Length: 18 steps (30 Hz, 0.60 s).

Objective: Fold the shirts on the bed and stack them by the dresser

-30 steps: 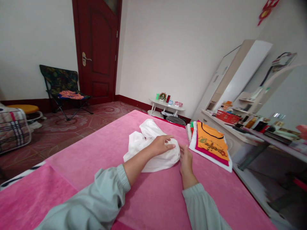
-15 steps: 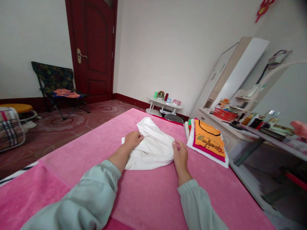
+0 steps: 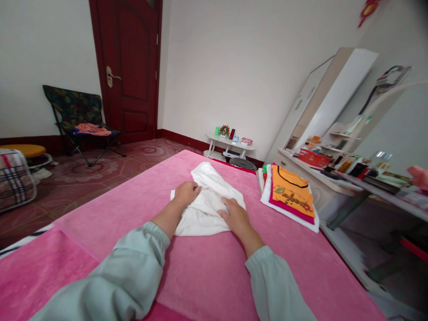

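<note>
A white garment (image 3: 203, 218), bunched and partly folded, lies on the pink bed cover (image 3: 197, 267). At its left side, my left hand (image 3: 186, 193) is closed with curled fingers on the cloth; the fingertips are partly hidden. My right hand (image 3: 236, 216) rests on the right part of the garment, its thumb and fingers apart. Just right of the garment is a stack of folded clothes, with an orange printed shirt (image 3: 290, 189) on top and magenta and white pieces beneath.
Beyond the bed stands a low white table (image 3: 217, 139) with small items. Along the right is a cluttered dressing table (image 3: 351, 189) with a red basket (image 3: 314, 157). A camouflage folding chair (image 3: 75, 107) holding clothing sits by the dark red door (image 3: 133, 67).
My right hand has left the garment's right edge and moved left onto its top, fingers spreading. My left hand stays nearly in place.
</note>
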Tool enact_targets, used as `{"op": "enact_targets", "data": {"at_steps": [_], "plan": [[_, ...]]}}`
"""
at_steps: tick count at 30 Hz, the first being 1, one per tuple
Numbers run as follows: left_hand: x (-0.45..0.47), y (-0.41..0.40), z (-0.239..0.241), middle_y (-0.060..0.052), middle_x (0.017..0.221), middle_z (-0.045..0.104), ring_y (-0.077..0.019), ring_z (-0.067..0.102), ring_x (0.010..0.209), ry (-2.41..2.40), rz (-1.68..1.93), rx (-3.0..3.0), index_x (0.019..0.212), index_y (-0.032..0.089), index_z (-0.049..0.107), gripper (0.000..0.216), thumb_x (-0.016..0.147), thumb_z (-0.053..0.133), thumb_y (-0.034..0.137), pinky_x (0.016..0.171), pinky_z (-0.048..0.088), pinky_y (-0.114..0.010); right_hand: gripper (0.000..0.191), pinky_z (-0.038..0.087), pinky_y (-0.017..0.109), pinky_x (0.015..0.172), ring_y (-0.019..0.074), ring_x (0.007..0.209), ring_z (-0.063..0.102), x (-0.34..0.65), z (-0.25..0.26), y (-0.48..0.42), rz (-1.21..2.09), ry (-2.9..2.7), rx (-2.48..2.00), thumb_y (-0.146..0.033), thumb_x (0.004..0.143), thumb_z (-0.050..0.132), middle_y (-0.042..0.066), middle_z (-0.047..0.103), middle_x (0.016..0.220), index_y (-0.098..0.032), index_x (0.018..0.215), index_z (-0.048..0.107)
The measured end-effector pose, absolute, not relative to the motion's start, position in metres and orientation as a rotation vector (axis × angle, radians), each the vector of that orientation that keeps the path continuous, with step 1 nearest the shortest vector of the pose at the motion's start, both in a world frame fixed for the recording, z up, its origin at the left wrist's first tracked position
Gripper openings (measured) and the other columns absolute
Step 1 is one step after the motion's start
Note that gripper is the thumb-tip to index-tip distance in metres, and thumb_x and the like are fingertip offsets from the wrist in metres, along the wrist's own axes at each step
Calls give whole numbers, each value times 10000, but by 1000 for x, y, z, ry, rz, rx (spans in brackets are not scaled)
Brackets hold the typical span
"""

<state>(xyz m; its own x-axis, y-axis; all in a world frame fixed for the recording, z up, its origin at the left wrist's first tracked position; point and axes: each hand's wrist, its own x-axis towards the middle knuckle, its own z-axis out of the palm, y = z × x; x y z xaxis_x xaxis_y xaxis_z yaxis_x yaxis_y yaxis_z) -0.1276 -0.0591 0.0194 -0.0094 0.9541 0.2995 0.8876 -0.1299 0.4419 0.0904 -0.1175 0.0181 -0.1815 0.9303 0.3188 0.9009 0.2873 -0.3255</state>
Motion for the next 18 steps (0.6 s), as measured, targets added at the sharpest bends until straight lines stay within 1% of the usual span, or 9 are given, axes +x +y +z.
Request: {"op": "enact_targets", "data": {"at_steps": [1,3,6,8,10,13,14,16,18], "plan": [[-127,-59,20,-63,897,718,-209,628,859,1988,834,2116,866,239,714,335,874,457,453,649,385,-259,388,433,295,734,227,924,618,91,19,-117,87,-2105,-1665,-372,767,620,59,649,1080,-271,1141,645],[-127,-59,21,-58,886,718,-208,626,847,1995,865,2100,853,243,714,335,877,452,451,642,378,-259,247,426,285,706,204,841,624,94,22,-118,79,-2048,-1682,-381,748,638,38,674,985,-269,959,702],[-127,-59,21,-50,839,715,-201,623,804,2016,921,2066,803,244,707,348,883,436,448,618,360,-258,163,413,267,646,177,746,610,102,27,-117,60,-1905,-1620,-369,734,639,18,686,872,-260,835,705],[-128,-59,22,-48,814,712,-198,619,784,2034,965,2040,779,241,700,369,887,421,457,602,347,-259,153,407,260,608,166,689,594,110,31,-115,65,-1799,-1547,-368,732,625,19,679,811,-238,775,696],[-129,-59,22,-47,817,712,-197,615,778,2054,1010,2010,786,242,699,386,890,406,470,597,340,-262,180,412,261,577,159,622,579,120,36,-112,122,-1633,-1468,-382,726,618,18,656,716,-212,750,673],[-132,-59,23,-49,850,716,-194,612,788,2084,1072,1957,828,241,703,398,898,385,471,607,342,-263,251,438,270,524,152,517,564,143,47,-107,338,-1182,-1309,-422,704,611,-4,606,616,-188,795,604],[-133,-59,24,-50,857,717,-194,611,792,2093,1087,1938,833,239,704,400,899,383,468,609,342,-262,264,451,273,514,152,511,574,153,51,-105,414,-996,-1236,-425,696,607,-11,598,622,-191,812,565],[-135,-58,25,-47,858,718,-192,611,789,2099,1106,1904,827,237,704,399,897,385,466,606,341,-258,248,493,286,536,155,561,615,175,60,-102,505,-647,-1079,-384,690,587,-12,600,697,-209,827,476],[-134,-58,26,-43,853,719,-189,613,778,2089,1116,1878,824,236,705,397,893,392,470,598,340,-254,193,523,299,586,153,651,646,197,65,-101,479,-408,-952,-307,706,536,-1,600,785,-225,835,419]]}}
